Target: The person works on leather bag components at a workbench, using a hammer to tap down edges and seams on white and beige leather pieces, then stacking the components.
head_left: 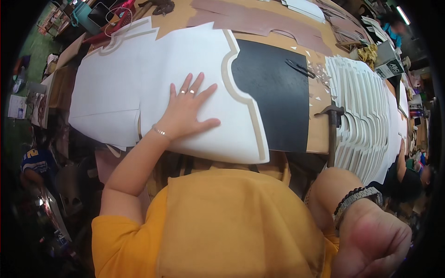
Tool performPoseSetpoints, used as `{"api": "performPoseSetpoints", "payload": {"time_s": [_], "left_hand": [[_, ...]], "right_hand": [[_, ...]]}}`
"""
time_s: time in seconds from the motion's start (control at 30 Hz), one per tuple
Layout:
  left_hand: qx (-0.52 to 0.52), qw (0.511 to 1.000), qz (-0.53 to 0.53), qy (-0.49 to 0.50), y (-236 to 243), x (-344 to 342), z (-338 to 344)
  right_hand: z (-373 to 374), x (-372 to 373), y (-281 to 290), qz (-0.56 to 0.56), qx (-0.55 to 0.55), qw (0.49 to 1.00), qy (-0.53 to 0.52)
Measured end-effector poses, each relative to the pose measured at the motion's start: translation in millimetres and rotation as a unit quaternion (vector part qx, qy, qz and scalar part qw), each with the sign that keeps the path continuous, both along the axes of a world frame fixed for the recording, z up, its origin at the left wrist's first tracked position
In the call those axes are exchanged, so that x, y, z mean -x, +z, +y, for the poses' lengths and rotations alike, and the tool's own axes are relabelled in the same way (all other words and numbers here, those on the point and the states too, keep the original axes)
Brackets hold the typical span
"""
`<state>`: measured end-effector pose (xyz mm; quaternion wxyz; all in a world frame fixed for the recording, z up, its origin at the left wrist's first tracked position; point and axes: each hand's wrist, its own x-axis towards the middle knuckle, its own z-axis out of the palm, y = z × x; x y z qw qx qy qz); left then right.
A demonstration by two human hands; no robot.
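My left hand (185, 107), with rings and a bracelet, lies flat on a white cut panel (194, 60), fingers spread. A beige strip (235, 87) follows the panel's notched right edge. More white panel pieces (104, 88) lie at its left. Partly under the panel is a black flat mat (273, 102), which carries a dark pair of snips or pliers (300, 68). My right hand (371, 245) is raised close to the camera at the lower right, a watch on its wrist, away from the table. Its fingers are mostly hidden, so their grip cannot be told.
Right of the mat lie a hammer (333, 123) and small white scraps (320, 85). Overlapping white pieces (361, 116) fan out beyond them. Brown sheets (250, 19) lie at the back. A box (388, 60) stands at the far right. Other people (408, 171) are at both sides.
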<state>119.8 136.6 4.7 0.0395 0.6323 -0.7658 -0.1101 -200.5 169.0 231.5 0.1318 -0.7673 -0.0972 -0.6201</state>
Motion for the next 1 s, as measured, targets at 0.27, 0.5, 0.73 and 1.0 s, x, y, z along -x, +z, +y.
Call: {"api": "performPoseSetpoints", "payload": {"time_s": [0.27,0.5,0.73,1.0], "left_hand": [[0.112,0.963,0.093,0.226,-20,-51,-1],[0.115,0.97,0.044,0.209,-12,-77,-104],[0.045,0.978,0.039,0.198,-9,-78,-175],[0.196,0.966,0.12,0.118,-26,-83,-176]], "right_hand": [[-95,-19,-105,0.062,-0.26,0.942,-0.202],[-259,-85,-251,0.336,-0.183,0.825,-0.417],[-327,-130,-241,0.44,-0.21,0.774,-0.405],[-345,-147,-230,0.376,-0.255,0.798,-0.396]]}}
